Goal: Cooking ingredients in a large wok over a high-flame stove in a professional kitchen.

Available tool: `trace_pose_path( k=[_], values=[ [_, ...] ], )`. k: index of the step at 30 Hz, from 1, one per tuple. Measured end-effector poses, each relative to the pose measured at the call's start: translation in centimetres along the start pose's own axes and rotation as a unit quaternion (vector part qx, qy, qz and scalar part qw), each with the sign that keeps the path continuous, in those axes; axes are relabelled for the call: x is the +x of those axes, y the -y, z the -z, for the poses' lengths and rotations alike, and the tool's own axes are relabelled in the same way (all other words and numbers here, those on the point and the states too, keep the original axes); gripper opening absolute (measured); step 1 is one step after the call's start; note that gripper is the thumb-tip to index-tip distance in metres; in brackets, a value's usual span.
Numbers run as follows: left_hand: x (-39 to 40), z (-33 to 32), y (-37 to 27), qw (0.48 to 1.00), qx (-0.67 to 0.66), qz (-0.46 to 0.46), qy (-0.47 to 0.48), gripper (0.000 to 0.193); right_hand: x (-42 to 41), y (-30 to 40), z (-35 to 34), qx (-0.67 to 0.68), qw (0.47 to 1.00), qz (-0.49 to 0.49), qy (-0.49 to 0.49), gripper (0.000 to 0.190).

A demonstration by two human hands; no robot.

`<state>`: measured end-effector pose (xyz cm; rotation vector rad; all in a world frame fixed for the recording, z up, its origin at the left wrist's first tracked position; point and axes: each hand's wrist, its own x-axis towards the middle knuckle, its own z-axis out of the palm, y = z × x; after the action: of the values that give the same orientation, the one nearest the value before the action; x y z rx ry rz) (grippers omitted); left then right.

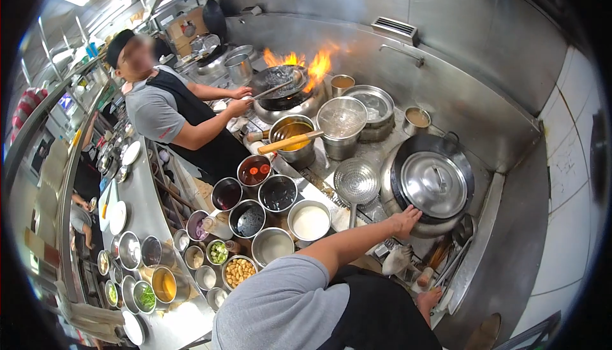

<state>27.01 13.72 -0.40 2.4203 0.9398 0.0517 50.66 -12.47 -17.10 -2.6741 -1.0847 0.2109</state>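
Observation:
My left hand (405, 221) is stretched out flat with its fingers apart, at the near-left rim of a black wok (397, 178). Whether it touches the rim is unclear. A round metal lid (434, 185) with a strap handle covers the wok, which sits on a steel burner ring. My right hand (430, 298) is low at the stove's front edge, partly hidden behind my apron. Close to it are a wooden-handled brush (424, 277) and a crumpled pale cloth (397, 260). To the left of the wok, a perforated strainer ladle (356, 181) lies on the stove.
A co-worker (167, 111) holds a ladle over a wok (278, 82) with tall flames (319, 68). A wooden handle (290, 142) spans a pot of yellow oil (292, 127). Metal pots of sauces, including white liquid (309, 221), and peanuts (239, 272) crowd the left. Ladles (464, 230) stand right.

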Motion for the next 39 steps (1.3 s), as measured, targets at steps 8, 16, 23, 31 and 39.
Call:
trace_pose_path(
  k=[8, 16, 23, 31, 39],
  values=[
    [1.3, -0.4, 1.7, 0.991, 0.080, -0.071, -0.080, 0.068, 5.4, 3.4, 7.6, 0.546, 0.815, -0.131, 0.144, 0.012],
    [2.0, 0.1, 1.2, 0.999, 0.036, -0.005, -0.038, 0.076, 5.8, 8.4, 8.3, 0.329, 0.943, -0.055, 0.017, 0.056],
    [2.0, 0.7, -1.3, 0.993, 0.097, 0.019, -0.062, 0.066, 4.7, 10.3, 15.3, 0.508, 0.856, -0.077, 0.058, 0.041],
    [5.2, -0.8, -2.0, 0.974, 0.178, 0.047, -0.132, 0.028, 3.2, 9.4, 16.5, 0.554, 0.823, -0.080, 0.094, 0.018],
    [5.9, -0.5, 1.1, 0.983, 0.094, -0.029, -0.155, 0.030, -3.7, 7.3, 17.6, 0.539, 0.810, -0.040, 0.227, 0.012]
  ],
)
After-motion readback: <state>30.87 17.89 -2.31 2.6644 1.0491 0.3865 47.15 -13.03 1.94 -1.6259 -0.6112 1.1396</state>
